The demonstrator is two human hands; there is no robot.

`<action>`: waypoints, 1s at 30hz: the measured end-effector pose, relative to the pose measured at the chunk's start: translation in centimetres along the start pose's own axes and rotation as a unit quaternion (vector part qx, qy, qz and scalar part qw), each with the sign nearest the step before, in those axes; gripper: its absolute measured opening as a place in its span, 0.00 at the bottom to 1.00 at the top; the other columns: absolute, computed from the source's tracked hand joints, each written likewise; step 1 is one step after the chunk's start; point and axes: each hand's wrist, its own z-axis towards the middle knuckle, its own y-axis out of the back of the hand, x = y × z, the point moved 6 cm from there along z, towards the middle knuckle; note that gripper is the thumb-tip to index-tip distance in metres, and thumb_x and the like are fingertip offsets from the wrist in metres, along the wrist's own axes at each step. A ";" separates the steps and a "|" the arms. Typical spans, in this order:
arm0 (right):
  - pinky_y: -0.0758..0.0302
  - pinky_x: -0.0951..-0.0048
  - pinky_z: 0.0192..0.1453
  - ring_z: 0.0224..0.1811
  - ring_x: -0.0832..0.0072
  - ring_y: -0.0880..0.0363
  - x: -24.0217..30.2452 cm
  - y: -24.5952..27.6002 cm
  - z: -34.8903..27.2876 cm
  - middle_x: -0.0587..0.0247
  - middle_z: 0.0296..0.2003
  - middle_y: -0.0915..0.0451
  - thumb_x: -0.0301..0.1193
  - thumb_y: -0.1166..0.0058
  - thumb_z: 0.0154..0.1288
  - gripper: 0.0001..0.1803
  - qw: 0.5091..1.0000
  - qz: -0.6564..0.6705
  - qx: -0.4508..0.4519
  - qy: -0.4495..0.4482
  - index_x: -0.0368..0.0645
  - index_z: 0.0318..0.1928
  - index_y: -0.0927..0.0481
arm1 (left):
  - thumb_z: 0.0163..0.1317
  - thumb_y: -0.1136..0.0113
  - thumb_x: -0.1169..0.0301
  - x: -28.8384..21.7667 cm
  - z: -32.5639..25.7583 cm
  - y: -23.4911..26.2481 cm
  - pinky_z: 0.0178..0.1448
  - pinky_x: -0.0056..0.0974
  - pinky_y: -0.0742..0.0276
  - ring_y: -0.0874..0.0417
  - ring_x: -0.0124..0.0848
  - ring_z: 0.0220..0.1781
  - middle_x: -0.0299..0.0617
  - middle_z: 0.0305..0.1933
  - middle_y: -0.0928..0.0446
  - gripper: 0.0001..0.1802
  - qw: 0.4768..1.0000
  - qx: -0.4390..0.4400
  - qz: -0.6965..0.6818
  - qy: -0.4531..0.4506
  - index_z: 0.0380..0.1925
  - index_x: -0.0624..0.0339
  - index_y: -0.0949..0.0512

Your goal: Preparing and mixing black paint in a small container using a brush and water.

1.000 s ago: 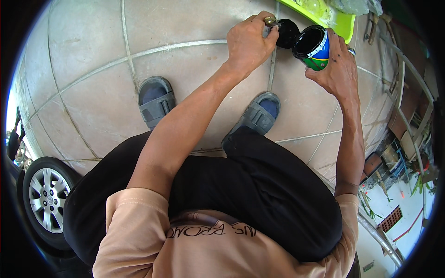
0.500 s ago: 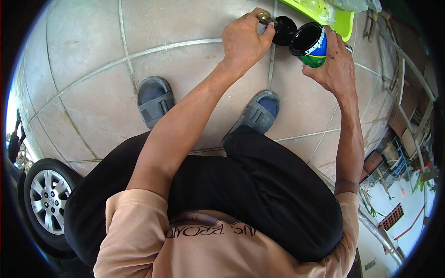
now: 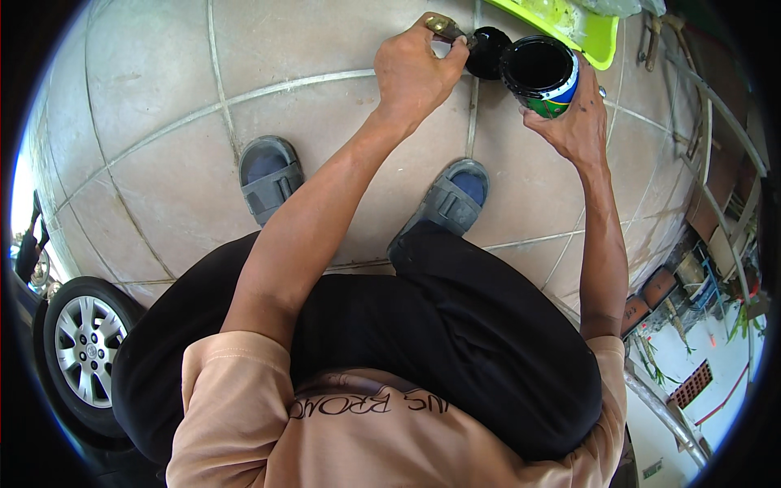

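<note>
My right hand (image 3: 576, 122) is wrapped around a blue and green can (image 3: 556, 104). Its open mouth shows a glossy black inside (image 3: 537, 63), and black smears mark the rim. Just left of it, my left hand (image 3: 416, 73) is closed on a tool with a worn brownish handle (image 3: 443, 27); the tool's working end cannot be made out. Between the handle and the can is a round, shiny black piece (image 3: 488, 53), close against the can's rim. Whether it belongs to the tool or to the can, I cannot tell. Dark spots show on my right hand.
Beyond the can lies a bright green tray (image 3: 598, 49) with clear plastic at its edge. Tiled floor (image 3: 342, 130) spreads around my sandalled feet (image 3: 272, 175). A car wheel (image 3: 88, 350) stands at left. Metal rails (image 3: 712, 114) and assorted clutter line the right side.
The can has tipped more upright, so its mouth faces up toward me. Both hands have shifted slightly left, and more of the tool's handle shows.
</note>
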 end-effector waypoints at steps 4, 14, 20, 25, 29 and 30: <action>0.23 0.57 0.68 0.62 0.53 0.21 -0.5 -0.1 -0.3 0.48 0.61 0.24 0.41 0.24 0.42 0.53 0.999 0.035 -0.007 -0.008 0.40 0.70 0.35 | 0.58 0.29 0.66 -0.1 -0.3 0.3 0.27 0.31 0.30 0.28 0.20 0.17 0.34 0.14 0.24 0.13 0.999 -0.031 -0.021 0.000 0.39 0.62 0.14; 0.24 0.55 0.69 0.64 0.53 0.22 -2.3 -1.0 -1.4 0.48 0.62 0.24 0.40 0.23 0.41 0.56 0.999 0.045 -0.002 -0.017 0.42 0.72 0.37 | 0.58 0.28 0.69 -0.6 -0.8 0.3 0.28 0.27 0.30 0.27 0.17 0.20 0.33 0.21 0.20 0.13 0.999 -0.039 -0.025 0.023 0.40 0.65 0.14; 0.24 0.55 0.68 0.63 0.52 0.21 -2.2 -1.4 -1.2 0.48 0.61 0.24 0.41 0.23 0.40 0.56 0.999 0.037 0.007 -0.006 0.42 0.72 0.36 | 0.58 0.27 0.68 -1.7 -1.0 0.3 0.26 0.27 0.32 0.27 0.16 0.19 0.34 0.19 0.19 0.13 0.999 -0.040 -0.029 0.020 0.40 0.65 0.14; 0.23 0.54 0.66 0.60 0.51 0.20 -1.4 -1.1 -0.7 0.48 0.59 0.24 0.42 0.24 0.40 0.55 1.000 0.029 0.006 0.010 0.41 0.70 0.35 | 0.58 0.27 0.69 -3.2 -0.7 0.1 0.24 0.26 0.34 0.29 0.15 0.17 0.33 0.16 0.23 0.13 0.997 -0.032 -0.061 0.023 0.42 0.62 0.14; 0.21 0.54 0.64 0.58 0.51 0.20 -0.9 -1.2 -0.2 0.47 0.58 0.24 0.44 0.24 0.40 0.56 0.999 0.043 -0.006 0.024 0.41 0.71 0.35 | 0.55 0.29 0.68 -3.2 -0.9 0.3 0.24 0.34 0.30 0.26 0.27 0.15 0.38 0.20 0.20 0.09 0.996 -0.044 -0.054 -0.047 0.36 0.56 0.15; 0.21 0.54 0.64 0.58 0.51 0.20 -0.9 -1.2 -0.1 0.47 0.58 0.24 0.44 0.24 0.40 0.56 0.999 0.042 -0.005 0.024 0.41 0.71 0.35 | 0.57 0.28 0.69 -3.4 -1.1 0.3 0.23 0.31 0.32 0.28 0.22 0.15 0.37 0.20 0.19 0.10 0.995 -0.033 -0.040 -0.080 0.38 0.58 0.15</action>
